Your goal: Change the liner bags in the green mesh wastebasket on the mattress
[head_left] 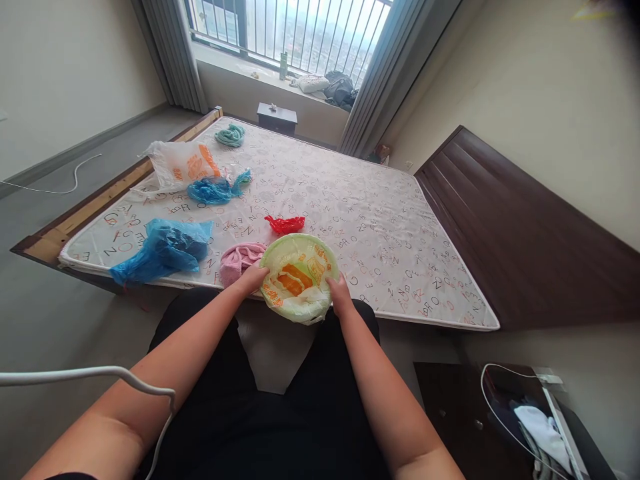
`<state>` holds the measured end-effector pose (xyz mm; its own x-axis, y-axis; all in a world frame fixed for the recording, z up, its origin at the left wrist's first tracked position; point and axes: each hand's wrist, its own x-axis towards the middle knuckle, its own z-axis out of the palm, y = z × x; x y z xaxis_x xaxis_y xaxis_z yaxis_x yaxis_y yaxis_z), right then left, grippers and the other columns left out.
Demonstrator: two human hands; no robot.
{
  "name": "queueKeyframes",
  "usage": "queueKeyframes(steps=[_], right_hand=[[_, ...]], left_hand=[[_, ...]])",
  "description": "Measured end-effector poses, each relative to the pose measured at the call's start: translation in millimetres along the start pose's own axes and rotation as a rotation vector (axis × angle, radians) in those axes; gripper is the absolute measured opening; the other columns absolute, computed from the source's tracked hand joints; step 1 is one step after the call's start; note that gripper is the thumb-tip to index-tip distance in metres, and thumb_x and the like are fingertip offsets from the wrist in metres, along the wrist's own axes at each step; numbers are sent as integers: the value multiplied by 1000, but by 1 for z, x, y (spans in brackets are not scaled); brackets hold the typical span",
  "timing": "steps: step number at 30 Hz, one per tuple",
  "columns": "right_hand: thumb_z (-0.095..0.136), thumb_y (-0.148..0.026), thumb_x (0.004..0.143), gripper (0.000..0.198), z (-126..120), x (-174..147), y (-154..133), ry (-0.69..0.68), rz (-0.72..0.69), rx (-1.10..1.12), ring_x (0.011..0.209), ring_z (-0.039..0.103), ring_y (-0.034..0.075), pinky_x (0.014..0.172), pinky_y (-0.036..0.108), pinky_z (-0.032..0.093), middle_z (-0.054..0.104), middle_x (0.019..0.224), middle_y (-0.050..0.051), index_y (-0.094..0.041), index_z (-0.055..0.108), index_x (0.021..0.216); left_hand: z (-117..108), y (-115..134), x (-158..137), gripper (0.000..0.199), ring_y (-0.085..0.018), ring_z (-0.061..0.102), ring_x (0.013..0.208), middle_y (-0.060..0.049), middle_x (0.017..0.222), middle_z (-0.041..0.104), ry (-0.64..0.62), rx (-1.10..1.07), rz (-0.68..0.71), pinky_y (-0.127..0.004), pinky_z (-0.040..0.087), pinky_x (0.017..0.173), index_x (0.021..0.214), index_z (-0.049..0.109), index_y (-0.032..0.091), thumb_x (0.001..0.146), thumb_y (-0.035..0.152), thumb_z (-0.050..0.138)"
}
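Note:
A round light-green bin [273, 248] is held between my hands above my knees. Its mouth faces me, and a whitish plastic bag [305, 307] with orange print lines it and laps over its rim. My left hand [255, 278] grips the left side of the rim. On the right side, my right hand [339, 292] has its fingers closed on the rim. Just beyond lies a crumpled red plastic bag [286, 225] on the mattress. A pink towel [239, 262] rests by my left hand.
The patterned mattress [380, 220] carries a dark-filled blue bag [170, 247], another blue bag [213, 190], a white-and-orange bag [183, 163] and a green cloth [231, 135]. A white cable [90, 377] crosses my left arm. A dark nightstand [445, 400] stands at lower right.

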<state>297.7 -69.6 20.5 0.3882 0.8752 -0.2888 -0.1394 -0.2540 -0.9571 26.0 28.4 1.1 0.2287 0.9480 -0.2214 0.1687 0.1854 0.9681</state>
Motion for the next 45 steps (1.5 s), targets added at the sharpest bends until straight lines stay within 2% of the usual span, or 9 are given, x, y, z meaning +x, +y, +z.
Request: queueKeyframes(steps=[7,13,16,20,23,31,36,45], right_hand=[[68,-37,70,57,0,0,-1,17,3,-17,92,71,24,83,37,58,75,106,3,-26,60,125],[68,-36,72,52,-1,0,0,3,-4,-2,92,72,24,77,35,58,75,102,2,-26,62,122],[69,-36,72,53,-2,2,3,6,4,2,91,72,24,77,35,58,75,102,2,-26,61,123],[69,-37,71,54,-3,3,4,8,-3,-7,93,71,25,79,36,58,75,103,2,-26,61,124],[69,-37,71,56,-3,4,5,19,-8,-16,95,71,25,81,36,58,75,107,3,-26,61,125],[69,-37,72,54,-4,5,6,19,5,-19,96,71,25,81,37,58,75,107,3,-27,61,124],[70,-37,72,51,-3,3,4,12,15,4,91,72,25,77,36,58,75,98,2,-26,60,121],[69,-36,72,58,-3,3,4,19,18,15,94,72,26,80,38,59,76,103,3,-26,59,128]], left_hand=[[-1,-2,3,47,-35,68,122,-12,116,78,14,27,5,-44,54,110,115,74,15,70,7,62],[2,7,-4,51,-31,70,119,-10,112,79,2,56,-16,-41,57,106,121,72,14,72,10,59],[2,10,-7,53,-31,70,120,-10,114,79,-2,48,-6,-41,57,106,125,71,14,73,10,59],[1,11,-7,49,-31,70,120,-12,122,77,20,64,-5,-41,55,108,119,72,14,72,5,60],[1,11,-6,48,-31,71,117,-13,122,77,29,78,-14,-40,58,104,118,72,13,73,3,58],[1,0,-1,52,-29,72,114,-11,123,76,-20,11,-22,-37,61,99,123,70,13,73,6,56],[1,-5,1,52,-29,74,108,-11,115,78,-11,-6,-39,-39,62,95,122,70,13,73,8,57],[0,-9,6,51,-32,72,113,-12,107,79,31,55,-48,-42,59,102,121,71,12,72,9,60]])
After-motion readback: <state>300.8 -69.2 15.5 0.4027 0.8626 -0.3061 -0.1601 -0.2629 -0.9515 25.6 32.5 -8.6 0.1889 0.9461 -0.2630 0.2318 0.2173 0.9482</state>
